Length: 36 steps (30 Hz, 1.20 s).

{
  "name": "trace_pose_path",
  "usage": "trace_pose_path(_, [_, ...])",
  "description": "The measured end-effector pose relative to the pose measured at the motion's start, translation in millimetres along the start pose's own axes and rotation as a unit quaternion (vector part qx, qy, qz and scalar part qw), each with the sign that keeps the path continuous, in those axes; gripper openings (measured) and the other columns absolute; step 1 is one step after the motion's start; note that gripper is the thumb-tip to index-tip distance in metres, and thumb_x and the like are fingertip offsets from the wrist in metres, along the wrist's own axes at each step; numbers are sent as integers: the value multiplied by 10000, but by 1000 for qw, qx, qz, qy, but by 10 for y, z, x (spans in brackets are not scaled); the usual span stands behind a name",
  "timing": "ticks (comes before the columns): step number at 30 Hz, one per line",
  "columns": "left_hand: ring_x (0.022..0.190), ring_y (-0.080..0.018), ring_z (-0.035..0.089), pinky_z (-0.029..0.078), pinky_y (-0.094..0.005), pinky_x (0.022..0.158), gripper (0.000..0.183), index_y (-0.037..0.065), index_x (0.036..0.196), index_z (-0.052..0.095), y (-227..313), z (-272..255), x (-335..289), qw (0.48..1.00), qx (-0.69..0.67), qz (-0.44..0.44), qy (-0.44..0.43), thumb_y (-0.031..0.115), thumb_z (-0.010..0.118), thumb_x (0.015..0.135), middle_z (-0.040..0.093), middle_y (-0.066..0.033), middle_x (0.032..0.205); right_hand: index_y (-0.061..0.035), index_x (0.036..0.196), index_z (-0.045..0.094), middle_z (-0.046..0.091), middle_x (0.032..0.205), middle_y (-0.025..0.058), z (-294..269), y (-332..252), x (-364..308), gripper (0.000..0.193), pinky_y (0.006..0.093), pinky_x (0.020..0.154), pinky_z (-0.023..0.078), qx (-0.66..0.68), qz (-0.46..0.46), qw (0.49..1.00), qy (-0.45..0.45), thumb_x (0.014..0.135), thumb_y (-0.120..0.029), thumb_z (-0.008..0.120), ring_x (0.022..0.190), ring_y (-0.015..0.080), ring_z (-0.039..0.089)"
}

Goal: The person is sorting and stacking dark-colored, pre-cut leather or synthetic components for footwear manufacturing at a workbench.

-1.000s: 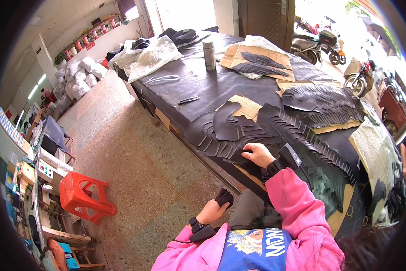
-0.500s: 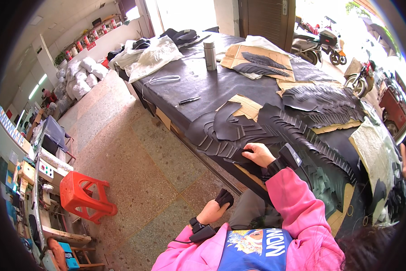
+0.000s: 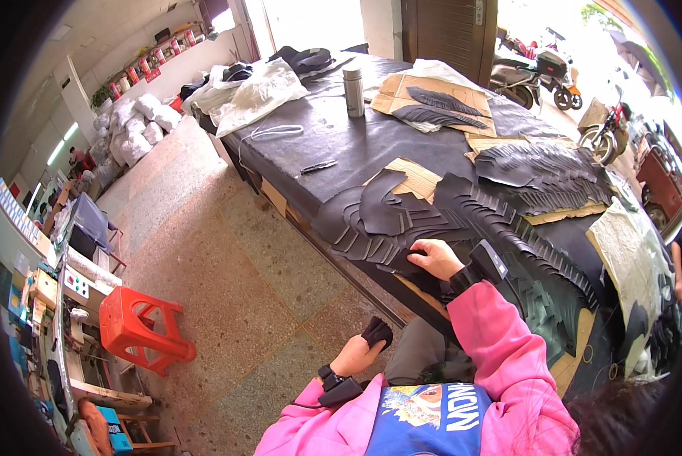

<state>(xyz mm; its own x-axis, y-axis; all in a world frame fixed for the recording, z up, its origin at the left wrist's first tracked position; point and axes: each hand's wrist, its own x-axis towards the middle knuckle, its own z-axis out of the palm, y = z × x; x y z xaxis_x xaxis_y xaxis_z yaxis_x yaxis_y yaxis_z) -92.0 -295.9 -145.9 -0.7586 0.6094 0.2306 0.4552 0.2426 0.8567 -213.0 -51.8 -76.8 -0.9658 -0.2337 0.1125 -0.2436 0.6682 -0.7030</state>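
Note:
Low beside the table, my left hand is closed around a small bundle of thin black pieces, whose ends fan out above the fingers. At the near table edge my right hand has its thumb and fingers pinched on a black cut piece, mostly hidden under them. Just left of it, overlapping black curved pieces lie spread along the edge. A long row of overlapping black strips runs rightward past my right wrist. What the material is, I cannot tell.
The dark-covered table carries a steel flask, a pen, a white cord, cardboard with more black pieces, and a white plastic bag. A red stool stands on the floor at left.
Almost nothing differs. My right hand has shifted very slightly at the table edge, still pinching; my left hand keeps the bundle in the same place.

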Motion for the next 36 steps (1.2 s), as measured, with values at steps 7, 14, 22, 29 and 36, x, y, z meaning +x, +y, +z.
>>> trace_pose_path(7, [1037,-387,470,425,-402,814,218,-9,1032,529,9,-35,-17,1000,19,-14,-18,69,507,829,525,-208,1062,-33,945,614,627,873,166,-11,-37,-8,302,355,762,457,-5,4,1000,-5,753,-266,627,859,318,593])
trace_pose_path(14, [1034,-392,465,423,-405,816,206,-9,1016,530,24,-40,-20,1000,19,-7,-11,63,508,825,527,-206,1057,-8,944,607,631,861,162,-6,-40,-13,285,323,753,461,-19,0,1000,2,761,-225,629,832,282,610])
trace_pose_path(22, [1022,-372,453,399,-394,849,194,0,1014,529,0,-23,-18,1000,11,-2,-16,58,502,831,518,-194,1031,-35,946,618,630,885,162,-6,-28,-12,309,362,768,458,-16,1,1000,1,752,-276,620,870,321,591])
trace_pose_path(29, [1117,-394,427,402,-403,879,243,-15,1057,525,-8,-8,-26,999,24,-19,-23,74,506,833,510,-222,1112,-7,942,606,630,861,161,-2,-26,-30,286,322,749,459,-25,-4,1000,4,764,-230,626,835,283,608])
trace_pose_path(36, [1082,-390,450,411,-404,857,234,-11,1048,527,-16,-1,-40,999,32,3,-13,72,506,831,522,-217,1088,-25,942,612,629,868,165,-10,-32,-36,297,346,757,456,-23,-1,1000,3,763,-261,620,850,306,598])
